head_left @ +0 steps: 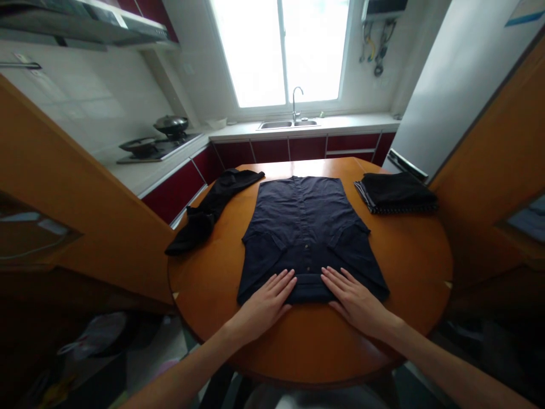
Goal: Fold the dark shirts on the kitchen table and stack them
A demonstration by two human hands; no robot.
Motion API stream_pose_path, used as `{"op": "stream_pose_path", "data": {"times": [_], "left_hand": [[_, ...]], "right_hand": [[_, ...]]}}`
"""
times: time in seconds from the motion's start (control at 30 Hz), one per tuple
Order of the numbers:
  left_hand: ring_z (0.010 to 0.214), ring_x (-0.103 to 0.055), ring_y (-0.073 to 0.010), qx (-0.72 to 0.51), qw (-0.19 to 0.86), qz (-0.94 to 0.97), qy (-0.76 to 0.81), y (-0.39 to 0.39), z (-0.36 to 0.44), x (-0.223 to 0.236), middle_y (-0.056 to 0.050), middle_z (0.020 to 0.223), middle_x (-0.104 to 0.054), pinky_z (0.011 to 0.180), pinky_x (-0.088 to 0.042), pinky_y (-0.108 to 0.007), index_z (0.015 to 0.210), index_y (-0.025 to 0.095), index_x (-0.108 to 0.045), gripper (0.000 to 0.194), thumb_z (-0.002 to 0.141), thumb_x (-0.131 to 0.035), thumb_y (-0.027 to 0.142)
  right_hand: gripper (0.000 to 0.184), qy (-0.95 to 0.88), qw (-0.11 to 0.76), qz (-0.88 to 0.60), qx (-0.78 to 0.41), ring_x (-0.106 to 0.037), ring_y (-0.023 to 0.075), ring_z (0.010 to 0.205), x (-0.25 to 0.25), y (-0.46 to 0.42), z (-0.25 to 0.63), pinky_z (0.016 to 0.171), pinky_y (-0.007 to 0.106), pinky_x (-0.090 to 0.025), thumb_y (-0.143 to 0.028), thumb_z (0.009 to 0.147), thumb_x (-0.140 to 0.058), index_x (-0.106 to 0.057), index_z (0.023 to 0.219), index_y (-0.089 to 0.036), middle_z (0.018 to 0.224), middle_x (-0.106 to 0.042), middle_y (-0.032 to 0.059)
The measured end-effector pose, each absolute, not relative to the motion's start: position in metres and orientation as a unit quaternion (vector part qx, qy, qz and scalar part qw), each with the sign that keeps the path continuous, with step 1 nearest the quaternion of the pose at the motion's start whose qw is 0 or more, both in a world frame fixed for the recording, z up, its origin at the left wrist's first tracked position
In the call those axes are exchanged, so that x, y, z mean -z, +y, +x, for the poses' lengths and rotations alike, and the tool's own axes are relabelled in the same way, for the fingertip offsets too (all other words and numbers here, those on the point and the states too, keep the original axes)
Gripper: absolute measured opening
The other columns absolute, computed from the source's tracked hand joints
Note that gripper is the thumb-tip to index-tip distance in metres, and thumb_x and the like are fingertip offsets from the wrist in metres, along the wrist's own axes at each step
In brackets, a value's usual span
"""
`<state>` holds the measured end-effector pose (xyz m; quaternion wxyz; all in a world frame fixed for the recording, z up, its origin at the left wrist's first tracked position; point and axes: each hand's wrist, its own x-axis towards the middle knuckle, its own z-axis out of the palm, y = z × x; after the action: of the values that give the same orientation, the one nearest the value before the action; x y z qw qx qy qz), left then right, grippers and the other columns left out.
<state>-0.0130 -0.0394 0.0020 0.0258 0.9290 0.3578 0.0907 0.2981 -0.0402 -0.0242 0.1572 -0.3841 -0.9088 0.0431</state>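
Note:
A dark navy button-front shirt [304,216] lies flat on the round wooden table [204,309], its buttons running down the middle and its sleeves folded inward. The near end, at the collar, is folded over into a band. My left hand [270,295] rests flat on the left part of this band, fingers stretched out. On the right part lies my right hand [349,295], palm down with its fingers extended. Both hands touch the cloth without gripping it. The cloth under my palms is hidden.
A crumpled black garment [213,207] lies at the table's left edge. Folded dark cloth [395,193] is stacked at the back right. Beyond the table are a counter with a sink [276,124], a stove with pans [142,146] and a fridge [443,85].

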Motion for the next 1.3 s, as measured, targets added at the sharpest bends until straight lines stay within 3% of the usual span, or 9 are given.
{"op": "stream_pose_path", "data": {"times": [0.1,0.2,0.33,0.47,0.73,0.87,1.03,1.3], "left_hand": [[0.152,-0.026,-0.0207,-0.083,0.033,0.936,0.340,-0.041,-0.025,-0.007,-0.006,0.166,-0.025,0.121,-0.036,-0.041,0.162,0.025,-0.018,0.073,0.095,-0.038,0.001],[0.151,-0.029,-0.0178,-0.074,0.048,0.938,0.336,-0.043,-0.039,-0.012,-0.003,0.166,-0.024,0.121,-0.036,-0.039,0.162,0.028,-0.016,0.084,0.087,-0.032,-0.007],[0.149,-0.033,-0.0189,-0.074,0.034,0.945,0.318,-0.043,-0.058,-0.014,-0.003,0.163,-0.033,0.122,-0.035,-0.042,0.160,0.029,-0.025,0.075,0.093,-0.035,-0.002],[0.145,-0.041,-0.0201,-0.109,0.021,0.955,0.277,-0.042,-0.073,-0.008,-0.005,0.155,-0.047,0.119,-0.039,-0.044,0.153,0.028,-0.041,0.058,0.100,-0.037,0.005],[0.135,-0.054,-0.0174,-0.174,0.027,0.952,0.252,-0.034,-0.072,0.003,-0.006,0.141,-0.062,0.114,-0.047,-0.038,0.143,0.021,-0.054,0.040,0.105,-0.042,0.015],[0.128,-0.061,-0.0156,-0.199,0.035,0.947,0.249,-0.035,-0.072,0.005,-0.006,0.134,-0.067,0.110,-0.051,-0.034,0.138,0.020,-0.058,0.037,0.104,-0.043,0.014],[0.121,-0.065,-0.0164,-0.208,0.067,0.940,0.261,-0.053,-0.072,-0.004,-0.007,0.129,-0.070,0.104,-0.055,-0.029,0.132,0.019,-0.063,0.037,0.104,-0.041,0.012],[0.089,-0.076,-0.0160,-0.194,0.170,0.901,0.350,-0.089,-0.063,-0.040,-0.005,0.103,-0.079,0.082,-0.060,-0.022,0.118,0.020,-0.072,0.027,0.103,-0.051,0.027]], "right_hand": [[0.064,-0.916,0.155,-0.367,-0.037,-0.033,0.0231,0.149,0.020,-0.039,0.308,0.121,0.048,-0.032,-0.013,0.096,-0.048,-0.032,0.158,-0.018,0.161,-0.036,0.0094],[0.071,-0.921,0.162,-0.352,-0.033,-0.035,0.0225,0.148,0.016,-0.039,0.319,0.122,0.048,-0.032,-0.007,0.093,-0.046,-0.026,0.160,-0.019,0.161,-0.038,0.0095],[0.077,-0.923,0.179,-0.339,-0.018,-0.036,0.0200,0.148,0.016,-0.042,0.338,0.122,0.045,-0.033,0.003,0.088,-0.039,-0.028,0.160,-0.024,0.162,-0.036,0.0070],[0.069,-0.923,0.204,-0.326,0.003,-0.037,0.0207,0.147,0.022,-0.043,0.363,0.120,0.045,-0.036,0.000,0.093,-0.039,-0.037,0.156,-0.027,0.161,-0.037,0.0066],[0.042,-0.925,0.234,-0.297,0.025,-0.057,0.0201,0.132,0.024,-0.035,0.378,0.107,0.041,-0.048,-0.011,0.100,-0.047,-0.062,0.136,-0.026,0.145,-0.059,0.0086],[0.035,-0.925,0.242,-0.292,0.011,-0.064,0.0195,0.121,0.024,-0.036,0.380,0.101,0.040,-0.050,-0.015,0.102,-0.048,-0.067,0.129,-0.026,0.133,-0.068,0.0072],[0.034,-0.929,0.233,-0.284,-0.044,-0.065,0.0204,0.119,0.020,-0.048,0.384,0.097,0.039,-0.053,-0.018,0.102,-0.048,-0.069,0.126,-0.028,0.134,-0.068,0.0062],[0.031,-0.892,0.207,-0.322,-0.241,-0.071,0.0185,0.111,-0.012,-0.076,0.390,0.094,0.028,-0.056,-0.027,0.103,-0.048,-0.073,0.121,-0.026,0.126,-0.072,0.0070]]}}
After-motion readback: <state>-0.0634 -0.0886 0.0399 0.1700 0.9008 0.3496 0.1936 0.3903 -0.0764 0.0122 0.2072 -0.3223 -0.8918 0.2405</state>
